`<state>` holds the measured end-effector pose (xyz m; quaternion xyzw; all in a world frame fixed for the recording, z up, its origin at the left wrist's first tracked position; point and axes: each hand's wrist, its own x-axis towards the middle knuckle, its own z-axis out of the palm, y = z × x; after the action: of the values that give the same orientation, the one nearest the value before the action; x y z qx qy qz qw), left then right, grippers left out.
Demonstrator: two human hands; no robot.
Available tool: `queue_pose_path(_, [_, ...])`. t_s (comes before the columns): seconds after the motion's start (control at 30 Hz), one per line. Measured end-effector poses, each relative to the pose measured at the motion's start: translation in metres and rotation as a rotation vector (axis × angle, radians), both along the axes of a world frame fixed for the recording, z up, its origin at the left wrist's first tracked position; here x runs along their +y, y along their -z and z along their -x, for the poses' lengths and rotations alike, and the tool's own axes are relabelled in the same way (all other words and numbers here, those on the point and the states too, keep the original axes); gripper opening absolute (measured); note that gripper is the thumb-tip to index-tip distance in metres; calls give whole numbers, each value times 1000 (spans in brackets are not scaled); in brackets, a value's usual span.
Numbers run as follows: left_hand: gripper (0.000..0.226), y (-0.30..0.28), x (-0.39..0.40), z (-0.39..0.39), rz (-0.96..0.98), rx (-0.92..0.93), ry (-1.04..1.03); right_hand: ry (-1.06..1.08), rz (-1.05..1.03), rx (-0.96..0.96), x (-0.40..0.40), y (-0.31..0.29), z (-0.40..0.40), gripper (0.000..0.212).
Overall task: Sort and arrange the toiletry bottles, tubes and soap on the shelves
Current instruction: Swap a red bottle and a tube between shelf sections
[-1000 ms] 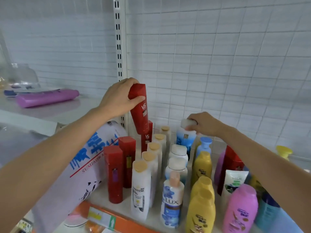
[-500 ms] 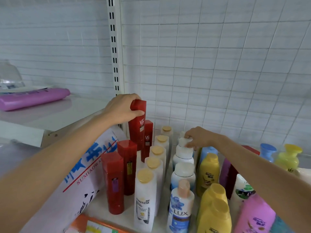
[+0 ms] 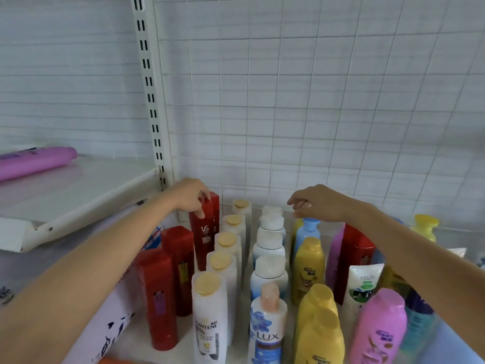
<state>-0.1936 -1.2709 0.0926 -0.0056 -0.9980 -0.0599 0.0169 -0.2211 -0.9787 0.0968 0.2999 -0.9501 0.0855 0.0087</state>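
Observation:
My left hand grips the top of a red VS bottle that stands upright in the back of a row of red bottles on the shelf. Right of them run a row of white Pantene bottles with gold caps and a row of white-capped blue bottles, with a Lux bottle in front. My right hand hovers just above and right of the rearmost white cap, fingers loosely curled, holding nothing. Yellow bottles stand under my right forearm.
A pink bottle, a white tube, a tall red bottle, a light blue bottle and a yellow pump bottle crowd the right. A purple bottle lies on the higher left shelf. A printed pack lies left.
My left hand lowered the red VS bottle until it stands in the back of the red row. My right hand let go of the white-capped bottle and lifted off to the right.

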Motion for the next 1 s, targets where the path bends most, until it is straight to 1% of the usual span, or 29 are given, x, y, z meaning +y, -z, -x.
queue_pose_path(0.2, [49,5,-3,13,44,-47,12,100,64,-18,38,-4,-11,36])
queue_pose_path(0.37, [42,-5,12,18,169,-92,55,170,-54,-5,69,-5,-10,38])
queue_pose_path(0.47, [35,-9,24,21,210,-60,52,195,-73,-24,83,-4,-12,40])
queue_pose_path(0.57, [27,-12,45,19,185,30,118,214,-127,-49,92,-2,-15,44])
queue_pose_path(0.7, [21,-17,90,9,71,91,282,225,-201,-76,100,9,-19,50])
queue_pose_path(0.77, [24,-19,116,4,45,76,364,221,-180,-74,102,16,-20,50])
queue_pose_path(0.87, [32,-19,153,-3,73,48,464,218,-101,-31,104,21,-21,45])
queue_pose_path(0.93, [36,-17,173,-5,81,55,520,218,-33,-5,108,18,-22,44])
queue_pose_path(1.0, [37,-16,190,-10,47,55,563,202,31,33,111,8,-25,43])
